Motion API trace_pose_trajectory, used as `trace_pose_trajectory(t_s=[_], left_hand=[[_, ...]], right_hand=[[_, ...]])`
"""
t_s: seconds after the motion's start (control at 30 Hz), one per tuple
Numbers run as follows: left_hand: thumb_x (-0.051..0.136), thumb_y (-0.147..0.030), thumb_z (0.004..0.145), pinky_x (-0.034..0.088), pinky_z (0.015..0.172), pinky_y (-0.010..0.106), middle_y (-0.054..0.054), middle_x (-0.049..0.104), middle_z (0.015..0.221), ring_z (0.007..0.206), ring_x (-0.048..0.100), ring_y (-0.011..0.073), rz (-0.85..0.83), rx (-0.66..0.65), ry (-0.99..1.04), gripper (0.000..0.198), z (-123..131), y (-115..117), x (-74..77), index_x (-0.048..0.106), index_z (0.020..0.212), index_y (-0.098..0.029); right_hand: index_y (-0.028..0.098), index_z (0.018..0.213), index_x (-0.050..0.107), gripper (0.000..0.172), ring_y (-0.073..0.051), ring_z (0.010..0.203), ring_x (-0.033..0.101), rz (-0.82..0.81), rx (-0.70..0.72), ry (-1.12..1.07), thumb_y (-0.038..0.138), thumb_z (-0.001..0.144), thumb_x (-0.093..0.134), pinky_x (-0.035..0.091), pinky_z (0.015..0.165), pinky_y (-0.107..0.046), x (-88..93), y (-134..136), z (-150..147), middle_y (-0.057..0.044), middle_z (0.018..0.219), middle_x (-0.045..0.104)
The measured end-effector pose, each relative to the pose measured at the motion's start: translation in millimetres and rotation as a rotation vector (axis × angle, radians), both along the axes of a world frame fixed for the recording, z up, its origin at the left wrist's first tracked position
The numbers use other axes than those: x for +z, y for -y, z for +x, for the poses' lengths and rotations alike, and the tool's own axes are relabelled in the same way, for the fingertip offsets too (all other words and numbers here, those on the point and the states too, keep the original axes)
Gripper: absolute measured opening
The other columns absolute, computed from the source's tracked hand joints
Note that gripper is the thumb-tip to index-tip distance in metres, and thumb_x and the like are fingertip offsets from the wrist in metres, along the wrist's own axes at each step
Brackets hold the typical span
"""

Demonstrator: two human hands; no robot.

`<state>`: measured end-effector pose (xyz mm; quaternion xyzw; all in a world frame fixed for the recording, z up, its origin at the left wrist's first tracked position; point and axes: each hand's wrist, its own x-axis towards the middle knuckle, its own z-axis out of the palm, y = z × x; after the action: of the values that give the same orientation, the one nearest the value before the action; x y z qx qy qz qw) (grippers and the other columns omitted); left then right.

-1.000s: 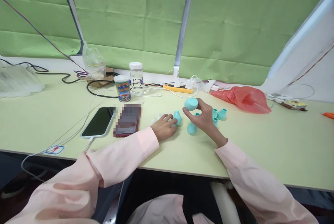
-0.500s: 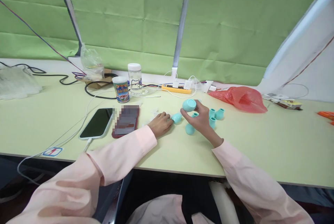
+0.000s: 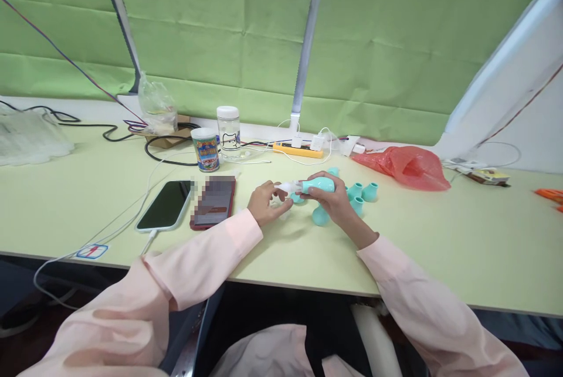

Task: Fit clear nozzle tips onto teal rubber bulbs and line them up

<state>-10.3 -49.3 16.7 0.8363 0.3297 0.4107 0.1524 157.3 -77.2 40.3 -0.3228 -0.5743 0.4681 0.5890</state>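
Note:
My right hand (image 3: 332, 198) is wrapped round a teal squeeze bulb (image 3: 319, 184), tilted on its side with its mouth to the left. At that mouth is a white translucent nozzle (image 3: 289, 187); I cannot tell how far it sits in. My left hand (image 3: 267, 204) pinches the nozzle's pointed end between its fingers. Under the two hands lies another teal bulb (image 3: 298, 197), partly hidden. Below my right hand another bulb (image 3: 321, 216) rests on the table. Several more teal bulbs (image 3: 370, 192) stand just right of my right hand, mouths up.
Two phones lie to the left, one dark-screened (image 3: 165, 206) and one red-cased (image 3: 214, 204). Behind them stand a printed tub (image 3: 206, 151) and a clear jar (image 3: 229, 133). A yellow power strip (image 3: 298, 150) and red plastic bag (image 3: 402, 168) are at the back. White cables cross the left side.
My right hand has turned the bulb from base-up to lying sideways, mouth left. My left hand has lifted a white nozzle off the table and brought it to the bulb.

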Motion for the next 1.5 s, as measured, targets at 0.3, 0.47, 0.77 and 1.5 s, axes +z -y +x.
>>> trace_pose_trajectory(t_s=[0.3,0.47,0.77,1.5], left_hand=[[0.029,-0.047,0.077,0.029,0.044,0.020,-0.003,0.039,0.039,0.039,0.035,0.0056,-0.473,-0.258,0.274,0.045,2,-4,-3.0,0.039,0.047,-0.014],[0.031,-0.047,0.077,0.025,0.043,0.020,-0.005,0.031,0.039,0.039,0.029,0.0051,-0.351,-0.108,0.239,0.044,-1,-3,2.4,0.033,0.046,-0.015],[0.028,-0.049,0.077,0.025,0.049,0.023,0.000,0.049,0.049,0.051,0.046,0.0125,-0.033,0.309,-0.222,0.042,-6,-7,4.7,0.049,0.061,-0.017],[0.040,-0.028,0.078,0.039,0.068,0.030,0.007,0.055,0.080,0.079,0.041,0.0149,0.408,0.057,-0.166,0.023,-2,-14,-3.6,0.058,0.089,-0.017]], right_hand=[[0.017,0.078,0.050,0.029,-0.012,0.053,0.056,-0.088,0.106,0.139,0.026,0.055,0.066,0.050,0.056,-0.031,-1.4,0,0,0.002,0.062,0.057],[0.017,0.077,0.050,0.027,-0.011,0.049,0.055,0.115,-0.095,0.320,0.029,0.057,0.063,0.050,0.051,-0.030,-4.8,3,-6,0.001,0.069,0.057],[0.020,0.084,0.052,0.019,-0.016,0.079,0.056,0.689,-0.451,0.738,0.019,0.065,0.053,0.045,0.069,-0.031,-17.2,4,-8,-0.004,0.083,0.060],[0.021,0.082,0.052,0.020,-0.015,0.076,0.051,0.635,-0.351,0.793,0.012,0.064,0.051,0.043,0.068,-0.030,-16.2,-2,-5,-0.003,0.080,0.053]])
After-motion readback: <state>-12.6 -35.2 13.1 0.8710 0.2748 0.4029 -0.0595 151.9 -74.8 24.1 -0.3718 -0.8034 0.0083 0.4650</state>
